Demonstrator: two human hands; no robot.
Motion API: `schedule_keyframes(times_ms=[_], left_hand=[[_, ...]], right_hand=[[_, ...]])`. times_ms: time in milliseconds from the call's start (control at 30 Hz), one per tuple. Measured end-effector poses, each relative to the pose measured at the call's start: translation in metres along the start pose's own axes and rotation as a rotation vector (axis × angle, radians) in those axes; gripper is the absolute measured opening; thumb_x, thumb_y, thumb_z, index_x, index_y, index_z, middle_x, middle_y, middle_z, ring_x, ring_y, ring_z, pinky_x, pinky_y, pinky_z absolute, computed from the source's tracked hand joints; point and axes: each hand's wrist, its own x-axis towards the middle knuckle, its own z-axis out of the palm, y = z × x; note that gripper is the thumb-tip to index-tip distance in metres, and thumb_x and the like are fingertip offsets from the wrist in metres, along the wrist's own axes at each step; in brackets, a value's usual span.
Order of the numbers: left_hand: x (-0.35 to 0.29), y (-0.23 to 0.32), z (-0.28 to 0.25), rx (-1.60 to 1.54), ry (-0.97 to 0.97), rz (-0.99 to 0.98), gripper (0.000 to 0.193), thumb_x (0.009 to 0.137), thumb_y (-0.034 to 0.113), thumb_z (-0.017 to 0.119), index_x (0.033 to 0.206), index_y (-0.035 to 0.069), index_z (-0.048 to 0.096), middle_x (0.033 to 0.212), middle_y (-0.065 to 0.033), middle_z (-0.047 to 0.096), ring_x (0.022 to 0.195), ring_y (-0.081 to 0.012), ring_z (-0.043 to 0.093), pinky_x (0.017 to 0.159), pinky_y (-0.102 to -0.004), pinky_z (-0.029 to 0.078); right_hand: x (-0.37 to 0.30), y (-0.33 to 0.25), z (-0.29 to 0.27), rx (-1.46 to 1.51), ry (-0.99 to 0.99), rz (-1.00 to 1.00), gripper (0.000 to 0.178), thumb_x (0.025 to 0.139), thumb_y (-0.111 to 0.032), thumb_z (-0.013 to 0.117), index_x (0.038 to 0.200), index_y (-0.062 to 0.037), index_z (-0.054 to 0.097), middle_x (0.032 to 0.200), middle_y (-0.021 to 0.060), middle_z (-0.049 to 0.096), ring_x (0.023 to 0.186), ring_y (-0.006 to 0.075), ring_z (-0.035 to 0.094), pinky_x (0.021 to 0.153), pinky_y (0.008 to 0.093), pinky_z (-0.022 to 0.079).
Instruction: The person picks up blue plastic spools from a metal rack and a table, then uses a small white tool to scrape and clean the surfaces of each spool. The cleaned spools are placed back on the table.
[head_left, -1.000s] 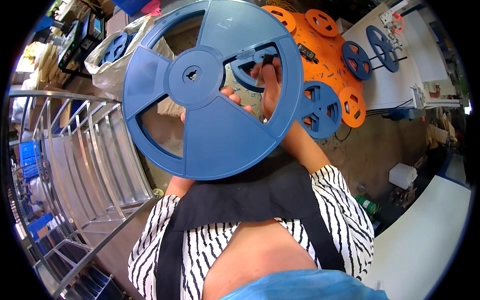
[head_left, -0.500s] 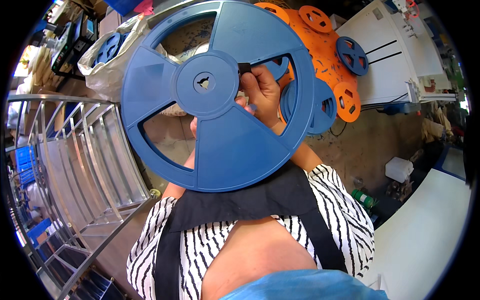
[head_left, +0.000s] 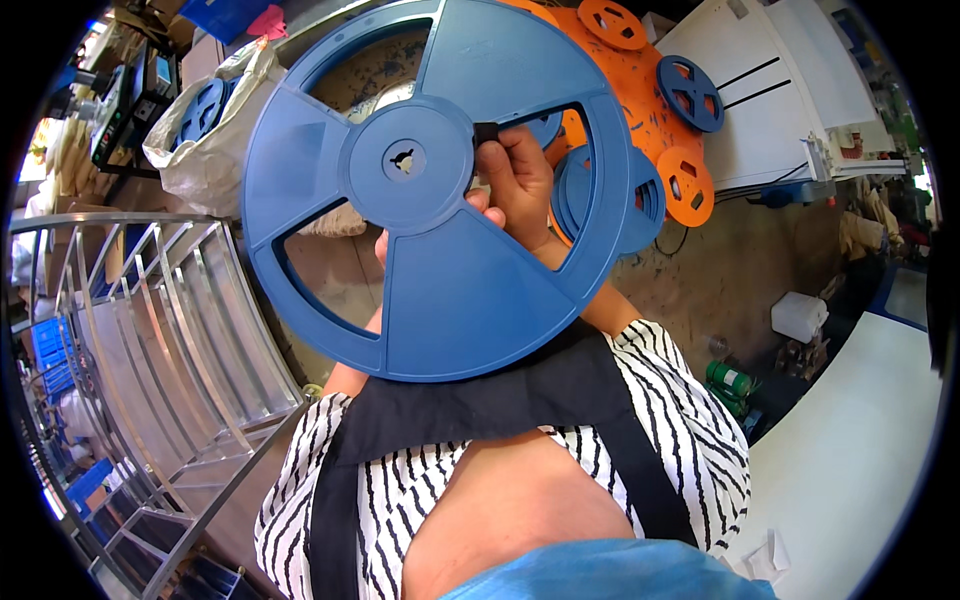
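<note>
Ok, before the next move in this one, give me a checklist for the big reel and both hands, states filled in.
1. Large blue reel held up in front of the black apron: ok.
2. Right hand on the dark piece beside the hub: ok, pinched between thumb and finger.
3. Dark piece fixed to the hub: cannot tell.
4. Left hand grip: cannot tell, mostly hidden behind the reel.
5. Hub's centre hole visible: ok.
6. Orange table free of debris: not ok, specks are scattered over it.
</note>
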Motion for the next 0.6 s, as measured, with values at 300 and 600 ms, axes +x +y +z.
schedule_keyframes(times_ms=[300,600], left_hand=[[0.035,0.013,-0.058,0.270,-0.035,-0.063,0.071,0.087,0.050,0.054,0.138,0.002,0.040,0.133,-0.0152,0.046,0.130,-0.0298,0.041,0.107,-0.0435,0.039],[0.090,-0.021,-0.101,0.276,0.096,-0.274,0.069,0.089,0.052,0.053,0.139,0.005,0.040,0.139,-0.0113,0.045,0.128,-0.0267,0.044,0.110,-0.0416,0.037]], right_hand=[[-0.034,0.062,-0.148,-0.582,0.098,0.000,0.012,0.094,-0.014,0.054,0.091,-0.0034,0.056,0.075,0.0033,0.057,0.070,0.0107,0.054,0.065,0.0248,0.045],[-0.104,0.059,-0.279,-0.145,0.834,0.393,0.021,0.100,-0.025,0.049,0.091,-0.0060,0.050,0.077,0.0045,0.055,0.066,0.0127,0.052,0.060,0.0274,0.045]])
